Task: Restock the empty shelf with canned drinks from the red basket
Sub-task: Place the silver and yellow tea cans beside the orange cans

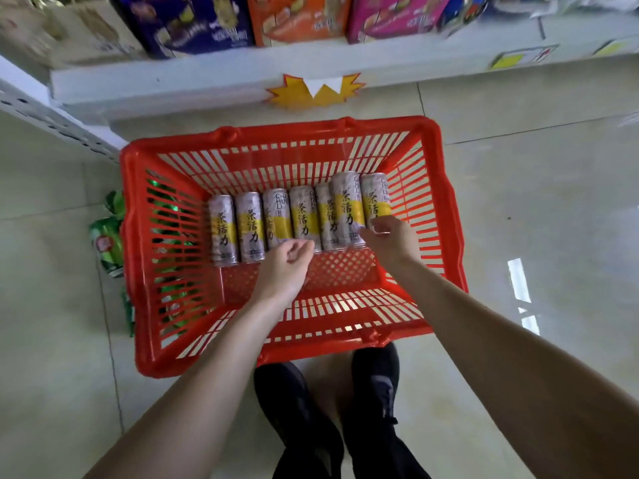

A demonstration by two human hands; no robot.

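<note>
Head view: at frame centre, the red basket (138,216) holds seven cans (250,231) lying side by side, labelled "茶活力" and "CHA HUO LI". The left hand (288,266), loosely curled, holds nothing; the right hand (390,238) touches the rightmost can (375,198).

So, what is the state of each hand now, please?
Left hand: open, fingers loosely curled, holding nothing.
Right hand: reaching onto the cans; grip cannot be told.

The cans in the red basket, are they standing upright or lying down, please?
Lying down: the cans rest on their sides in a row, labels up, on the basket floor.
</note>
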